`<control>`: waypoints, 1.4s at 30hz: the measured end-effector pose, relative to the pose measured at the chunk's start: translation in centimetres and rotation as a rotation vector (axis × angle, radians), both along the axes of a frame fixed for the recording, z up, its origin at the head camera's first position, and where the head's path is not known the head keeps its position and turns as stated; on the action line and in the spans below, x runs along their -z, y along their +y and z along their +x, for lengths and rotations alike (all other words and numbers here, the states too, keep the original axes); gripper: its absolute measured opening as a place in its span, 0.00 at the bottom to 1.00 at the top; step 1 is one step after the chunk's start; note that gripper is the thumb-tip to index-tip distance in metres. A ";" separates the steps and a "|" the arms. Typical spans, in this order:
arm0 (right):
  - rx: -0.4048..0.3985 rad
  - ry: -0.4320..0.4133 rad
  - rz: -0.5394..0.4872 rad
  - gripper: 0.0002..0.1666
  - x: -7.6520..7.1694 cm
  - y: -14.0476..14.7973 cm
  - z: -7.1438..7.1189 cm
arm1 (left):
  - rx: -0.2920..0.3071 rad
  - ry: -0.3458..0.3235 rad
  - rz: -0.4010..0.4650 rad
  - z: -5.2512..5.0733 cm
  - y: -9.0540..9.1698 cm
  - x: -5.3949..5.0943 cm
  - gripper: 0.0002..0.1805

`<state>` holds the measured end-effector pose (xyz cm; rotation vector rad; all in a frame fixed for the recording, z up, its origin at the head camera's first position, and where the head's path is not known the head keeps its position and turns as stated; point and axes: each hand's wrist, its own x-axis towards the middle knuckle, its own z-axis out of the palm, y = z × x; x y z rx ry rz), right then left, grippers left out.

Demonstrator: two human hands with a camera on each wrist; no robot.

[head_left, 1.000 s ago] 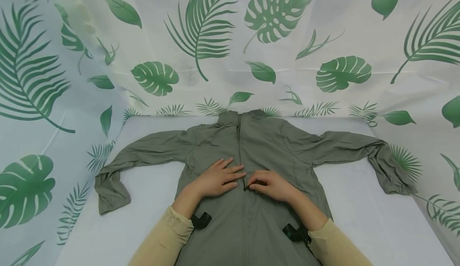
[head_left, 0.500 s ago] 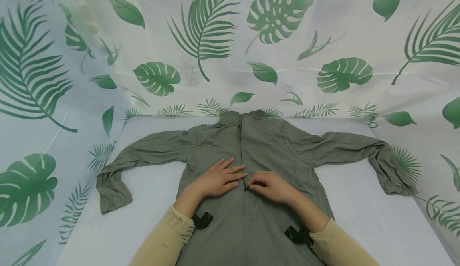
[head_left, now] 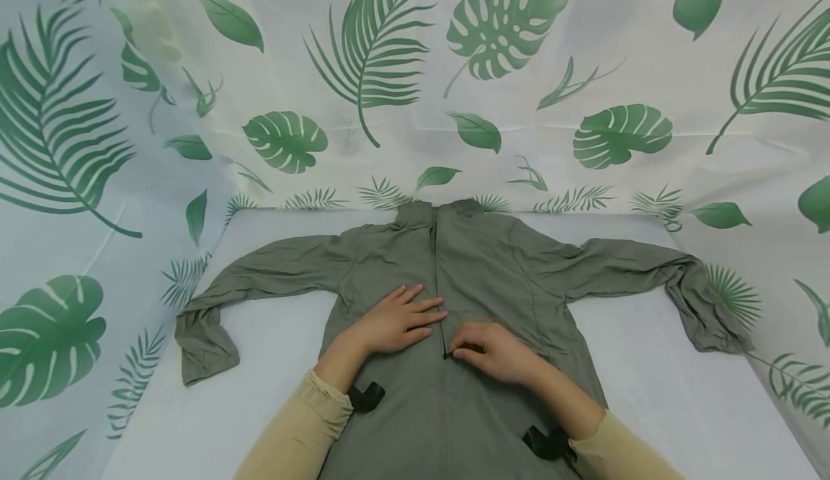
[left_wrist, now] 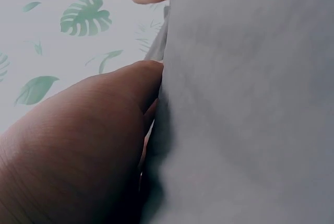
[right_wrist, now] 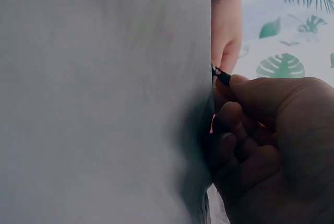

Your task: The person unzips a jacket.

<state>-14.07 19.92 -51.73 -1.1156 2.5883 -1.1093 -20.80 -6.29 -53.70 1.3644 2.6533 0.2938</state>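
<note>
A grey-green jacket lies spread front up, its collar at the far side and its sleeves out to both sides. My left hand rests flat on the chest, fingers spread, their tips by the front zipper. With thumb and forefinger my right hand pinches the dark zipper pull, just below the left fingertips. Above the pull the zipper shows as a dark line; below it the front seam looks closed. In the left wrist view the left thumb lies against the cloth.
The jacket lies on a white table. Its left-side sleeve and right-side sleeve bend toward me at the cuffs. A leaf-printed curtain hangs behind and along both sides. Black wrist straps sit under both wrists.
My right hand has drawn the zipper pull a little way down the jacket front, toward me. My left hand stays in place on the chest.
</note>
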 end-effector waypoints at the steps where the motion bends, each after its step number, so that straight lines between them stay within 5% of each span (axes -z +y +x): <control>1: 0.002 -0.006 -0.002 0.06 0.0 0.0 0.2 | -0.001 0.001 -0.005 0.0 0.0 0.0 0.26; 22: -0.089 -0.118 -0.043 0.07 0.7 0.1 2.3 | 0.012 -0.011 -0.005 0.1 0.1 -0.2 0.26; 42: -0.188 -0.081 -0.104 0.07 0.8 0.2 2.2 | -0.006 -0.037 -0.020 0.0 0.0 -0.5 0.26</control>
